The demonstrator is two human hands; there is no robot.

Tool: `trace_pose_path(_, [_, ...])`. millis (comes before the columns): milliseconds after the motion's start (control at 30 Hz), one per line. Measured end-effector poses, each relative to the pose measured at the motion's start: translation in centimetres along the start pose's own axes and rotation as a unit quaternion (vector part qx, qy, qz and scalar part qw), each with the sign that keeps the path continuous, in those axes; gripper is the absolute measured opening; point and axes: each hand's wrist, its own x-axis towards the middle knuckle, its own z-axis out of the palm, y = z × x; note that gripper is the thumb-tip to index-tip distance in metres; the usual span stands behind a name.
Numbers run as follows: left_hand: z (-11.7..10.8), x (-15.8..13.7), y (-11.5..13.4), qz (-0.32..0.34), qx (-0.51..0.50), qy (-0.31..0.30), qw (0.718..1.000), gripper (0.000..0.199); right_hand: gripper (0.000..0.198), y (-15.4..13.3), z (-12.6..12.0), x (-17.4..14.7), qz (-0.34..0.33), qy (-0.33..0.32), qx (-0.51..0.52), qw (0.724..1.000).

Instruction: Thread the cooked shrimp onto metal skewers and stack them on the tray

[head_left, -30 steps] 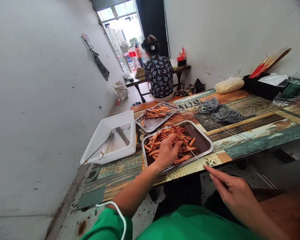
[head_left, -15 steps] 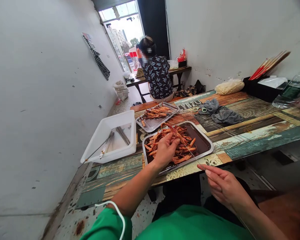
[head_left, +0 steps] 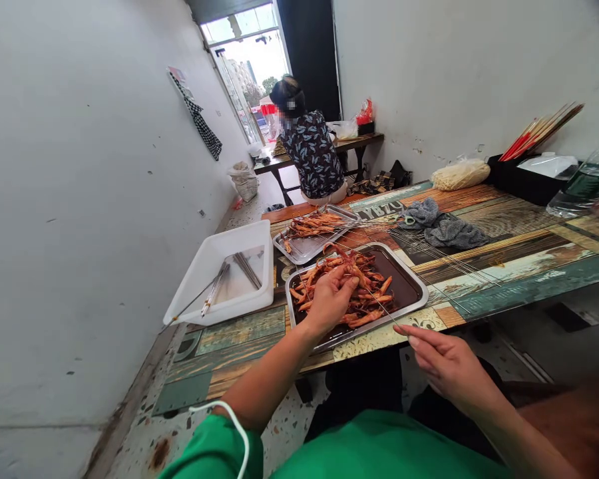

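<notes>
A thin metal skewer (head_left: 380, 306) hangs over the near right part of a sauce-filled tray (head_left: 424, 293), its long axis running from about 4 o'clock up to 10 o'clock, the far end pointing to 10. That end meets a reddish-brown meat piece (head_left: 362, 276); the tip itself is hidden by meat and fingers. The left hand (head_left: 332, 299) is closed, thumb against fingers, on the meat piece, and it blocks the view of part of the heap (head_left: 374, 316) below. The right hand (head_left: 452, 369) pinches the skewer at 4 o'clock, thumb and forefinger together, just outside the tray's near rim.

From the meat piece, a second tray (head_left: 304, 251) with loaded skewers lies close by at 11 o'clock. A white bin (head_left: 244, 306) holding metal rods sits at 9. Loose skewers (head_left: 444, 258) fan out at 3, with grey cloths (head_left: 456, 231) just behind them at 2. Farther off at 2 stand a black box (head_left: 519, 178) and a bottle (head_left: 586, 176). A co-worker (head_left: 315, 156) sits well apart, towards 11.
</notes>
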Motion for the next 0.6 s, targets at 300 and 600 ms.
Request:
trace_pose_path(300, [0.1,-0.2,0.4,-0.004,0.01,-0.008,1.0,0.017,0.037,0.3,-0.4,0.3,0.018,-0.037,0.028,0.999])
trace_pose_path(600, [0.0,0.0,0.5,-0.015,-0.003,-0.013,1.0,0.02,0.039,1.7,-0.9,0.2,-0.382,0.107,-0.473,0.786])
